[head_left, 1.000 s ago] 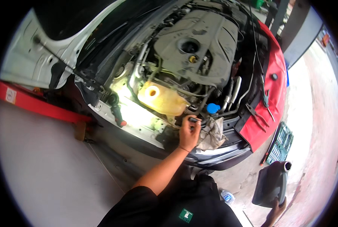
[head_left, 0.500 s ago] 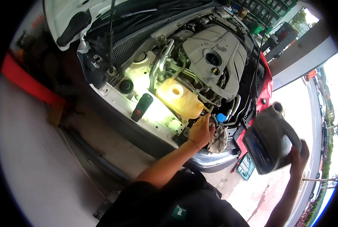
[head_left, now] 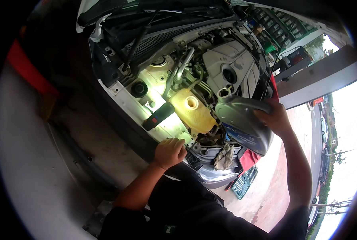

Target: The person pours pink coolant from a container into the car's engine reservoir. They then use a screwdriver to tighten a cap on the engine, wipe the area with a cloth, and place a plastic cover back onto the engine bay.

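My right hand [head_left: 272, 118] grips the handle of a dark grey plastic jug [head_left: 246, 114] with a blue label. The jug leans to the left, and its uncapped mouth [head_left: 223, 93] is over the engine bay. Left of it is a yellowed coolant tank [head_left: 194, 116] with an open filler neck [head_left: 192, 103], apart from the jug. My left hand [head_left: 170, 153] is at the car's front edge with its fingers curled in; whatever they may hold is hidden. A dark work light [head_left: 159, 116] lies on the lit white body panel beside the tank.
A crumpled rag [head_left: 225, 157] lies on the front edge below the jug. Behind stands the grey engine cover [head_left: 228, 60]. A prop rod [head_left: 140, 40] rises toward the hood. On the floor sits a green tool tray [head_left: 243, 183], and a pillar [head_left: 322, 78] stands at right.
My right hand has brought the jug up and left over the engine bay. My left hand has drawn back leftward from beside the tank and rag. The blue cap is now mostly hidden behind the jug.
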Tool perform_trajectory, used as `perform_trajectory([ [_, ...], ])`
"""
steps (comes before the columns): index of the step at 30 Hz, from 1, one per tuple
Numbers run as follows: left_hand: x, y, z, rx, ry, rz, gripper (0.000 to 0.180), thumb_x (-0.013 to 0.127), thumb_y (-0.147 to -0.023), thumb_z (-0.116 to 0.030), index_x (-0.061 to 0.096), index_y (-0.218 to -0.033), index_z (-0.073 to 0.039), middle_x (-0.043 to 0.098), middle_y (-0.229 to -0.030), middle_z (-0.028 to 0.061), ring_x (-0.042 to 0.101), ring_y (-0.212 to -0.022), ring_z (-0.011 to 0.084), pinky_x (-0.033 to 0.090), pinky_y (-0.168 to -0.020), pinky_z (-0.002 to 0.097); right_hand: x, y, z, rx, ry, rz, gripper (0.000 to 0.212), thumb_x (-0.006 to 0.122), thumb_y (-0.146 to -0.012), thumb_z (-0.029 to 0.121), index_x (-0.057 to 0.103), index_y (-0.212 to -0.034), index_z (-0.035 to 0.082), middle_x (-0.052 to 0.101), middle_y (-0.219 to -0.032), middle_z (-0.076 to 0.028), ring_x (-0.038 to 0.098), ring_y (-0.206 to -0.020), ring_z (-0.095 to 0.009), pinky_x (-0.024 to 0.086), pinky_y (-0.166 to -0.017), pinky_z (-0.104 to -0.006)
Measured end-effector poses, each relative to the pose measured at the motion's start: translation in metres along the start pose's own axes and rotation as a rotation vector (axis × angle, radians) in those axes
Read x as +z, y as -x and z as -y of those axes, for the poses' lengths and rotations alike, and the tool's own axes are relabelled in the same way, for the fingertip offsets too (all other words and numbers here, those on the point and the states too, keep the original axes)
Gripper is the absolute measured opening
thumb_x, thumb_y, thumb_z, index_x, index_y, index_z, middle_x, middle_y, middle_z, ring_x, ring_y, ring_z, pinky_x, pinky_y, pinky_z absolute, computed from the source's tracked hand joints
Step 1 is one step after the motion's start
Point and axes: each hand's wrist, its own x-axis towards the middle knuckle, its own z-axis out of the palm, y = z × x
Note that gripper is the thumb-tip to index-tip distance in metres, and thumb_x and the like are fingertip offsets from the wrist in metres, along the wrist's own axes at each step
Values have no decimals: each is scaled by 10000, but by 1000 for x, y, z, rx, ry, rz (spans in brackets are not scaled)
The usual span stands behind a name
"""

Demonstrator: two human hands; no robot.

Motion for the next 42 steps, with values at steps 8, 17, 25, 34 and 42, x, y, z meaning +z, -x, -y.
perform_trajectory([
  [8, 1, 1, 2, 26, -12, -62, 219, 625, -738, -109, 567, -944, -67, 527, -672, 59, 558, -593, 257, 448, -561, 375, 19, -42, 17, -50, 136, 179, 309, 750, -788, 241, 631, -943, 1, 630, -670, -81, 624, -546, -136, 501, -519, -293],
  [17, 1, 2, 3, 29, -14, -55, 227, 628, -736, -106, 577, -952, -59, 551, -679, 63, 574, -601, 259, 463, -576, 370, 29, -65, 24, -89, 159, 265, 325, 752, -777, 235, 628, -949, -12, 633, -661, -86, 612, -530, -134, 498, -510, -295],
  [25, -1, 4, 2, 10, -46, -31, 218, 632, -782, -171, 550, -966, -88, 538, -715, 38, 583, -653, 220, 464, -611, 363, 39, -78, 36, -98, 244, 374, 364, 760, -773, 233, 626, -1005, -13, 634, -684, -91, 614, -541, -137, 505, -498, -297],
  [34, 0, 5, 3, 10, -53, -37, 249, 635, -784, -187, 555, -996, -83, 551, -722, 37, 585, -640, 222, 466, -601, 364, 50, -90, 45, -57, 318, 429, 394, 768, -770, 249, 614, -1035, 1, 631, -688, -99, 626, -568, -143, 515, -492, -302],
  [42, 2, 6, 4, 14, -51, -49, 267, 639, -782, -185, 558, -1014, -80, 561, -727, 37, 590, -641, 219, 467, -595, 362, 54, -94, 55, -68, 359, 447, 368, 759, -775, 265, 613, -988, 2, 630, -681, -103, 627, -566, -155, 519, -485, -310],
])
